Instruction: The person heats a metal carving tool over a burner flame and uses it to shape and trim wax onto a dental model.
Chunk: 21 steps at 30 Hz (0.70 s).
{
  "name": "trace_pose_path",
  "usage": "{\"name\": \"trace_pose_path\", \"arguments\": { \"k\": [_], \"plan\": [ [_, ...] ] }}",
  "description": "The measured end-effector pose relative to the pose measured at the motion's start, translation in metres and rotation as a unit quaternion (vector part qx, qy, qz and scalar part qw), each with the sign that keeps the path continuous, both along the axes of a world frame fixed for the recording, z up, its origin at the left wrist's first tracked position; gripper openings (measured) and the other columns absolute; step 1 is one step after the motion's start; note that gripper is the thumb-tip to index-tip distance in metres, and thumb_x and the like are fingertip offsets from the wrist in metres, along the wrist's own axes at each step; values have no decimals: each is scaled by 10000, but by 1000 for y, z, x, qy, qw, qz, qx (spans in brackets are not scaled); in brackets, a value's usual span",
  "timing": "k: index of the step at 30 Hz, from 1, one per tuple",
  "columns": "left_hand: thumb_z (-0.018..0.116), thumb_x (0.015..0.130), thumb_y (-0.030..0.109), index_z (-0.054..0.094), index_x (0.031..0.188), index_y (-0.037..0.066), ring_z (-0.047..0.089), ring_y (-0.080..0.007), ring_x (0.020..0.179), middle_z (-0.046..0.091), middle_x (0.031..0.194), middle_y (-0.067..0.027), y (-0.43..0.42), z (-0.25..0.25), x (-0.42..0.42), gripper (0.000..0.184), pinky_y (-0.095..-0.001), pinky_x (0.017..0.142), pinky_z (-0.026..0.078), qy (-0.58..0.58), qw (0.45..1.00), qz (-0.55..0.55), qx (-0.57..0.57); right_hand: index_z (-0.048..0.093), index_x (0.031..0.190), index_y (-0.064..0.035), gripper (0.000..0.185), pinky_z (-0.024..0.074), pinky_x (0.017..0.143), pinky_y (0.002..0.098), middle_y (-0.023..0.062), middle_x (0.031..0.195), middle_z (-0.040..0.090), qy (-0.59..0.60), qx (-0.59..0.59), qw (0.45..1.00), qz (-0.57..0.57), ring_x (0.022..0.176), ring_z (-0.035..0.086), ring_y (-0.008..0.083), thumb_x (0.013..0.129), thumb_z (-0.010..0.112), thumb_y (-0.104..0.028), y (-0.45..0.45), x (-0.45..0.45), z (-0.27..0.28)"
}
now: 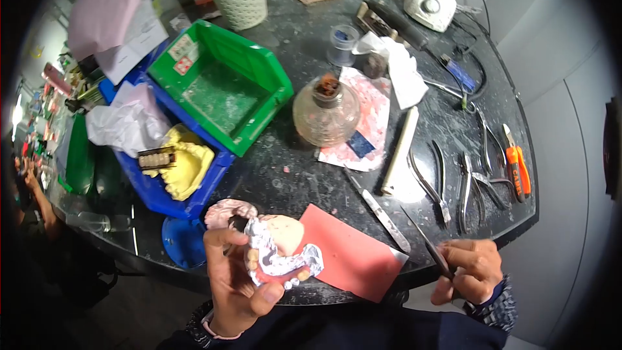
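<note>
My left hand (234, 279) holds a dental model (278, 266) with a silvery-white arch, pink wax and several teeth, pinched between thumb and fingers. Behind it, a pink and cream plaster piece (228, 210) rests on the dark bench. In my right hand (472, 269) is a thin pointed metal tool (433, 251), its tip directed up and left. Between the hands lies a pink wax sheet (346, 256). A flat metal knife (382, 217) lies just beyond the sheet, apart from both hands.
A glass burner (326, 113) stands mid-bench beside a stained paper. Green (220, 91) and blue (217, 188) bins are at the left, the blue one holding a yellow model (188, 165). Pliers (465, 188) and an orange-handled cutter (518, 168) lie right. A person's arm (42, 198) shows far left.
</note>
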<state>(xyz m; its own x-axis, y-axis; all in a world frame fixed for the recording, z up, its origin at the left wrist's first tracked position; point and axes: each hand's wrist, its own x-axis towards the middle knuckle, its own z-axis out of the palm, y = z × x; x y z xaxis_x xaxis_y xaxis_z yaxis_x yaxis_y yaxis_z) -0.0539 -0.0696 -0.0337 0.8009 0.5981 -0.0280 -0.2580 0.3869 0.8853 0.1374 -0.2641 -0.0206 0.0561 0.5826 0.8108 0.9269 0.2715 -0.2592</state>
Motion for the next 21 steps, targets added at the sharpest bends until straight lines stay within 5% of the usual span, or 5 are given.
{"name": "trace_pose_path", "arguments": {
  "k": [4,6,13,17,21],
  "plan": [
    [677,660,108,264,1061,80,506,-186,826,420,984,-154,-12,-12,9,576,-294,707,477,29,992,-9,126,546,979,3,357,527,627,353,178,836,573,205,-117,971,-40,745,618,327,664,678,-102,-45,-30,-14],
    [706,634,201,248,1060,101,476,-164,823,381,985,-139,-27,-8,22,634,-280,693,465,56,987,-1,153,583,927,2,309,526,660,345,161,842,581,227,-173,955,-78,769,620,320,649,694,-74,-49,-46,-13],
    [678,623,14,310,1033,49,461,-140,696,444,776,-86,-46,-16,40,552,-282,613,428,15,960,-39,277,511,776,-25,312,501,692,409,127,660,581,244,-140,951,-128,769,627,338,576,750,-19,-63,-68,-42],
    [683,612,35,324,1013,30,418,-136,650,431,712,-60,-52,-25,42,538,-272,570,384,13,945,2,326,520,779,-25,239,491,725,391,116,653,586,254,-60,944,-203,762,633,322,584,657,-11,-54,-85,-51],
    [691,597,36,322,1013,28,412,-138,646,429,727,-63,-52,-29,39,556,-267,557,371,34,926,9,377,576,836,-28,228,474,770,359,107,710,606,241,-135,934,-226,780,637,283,612,620,-23,-52,-93,-43]
  ]
}}
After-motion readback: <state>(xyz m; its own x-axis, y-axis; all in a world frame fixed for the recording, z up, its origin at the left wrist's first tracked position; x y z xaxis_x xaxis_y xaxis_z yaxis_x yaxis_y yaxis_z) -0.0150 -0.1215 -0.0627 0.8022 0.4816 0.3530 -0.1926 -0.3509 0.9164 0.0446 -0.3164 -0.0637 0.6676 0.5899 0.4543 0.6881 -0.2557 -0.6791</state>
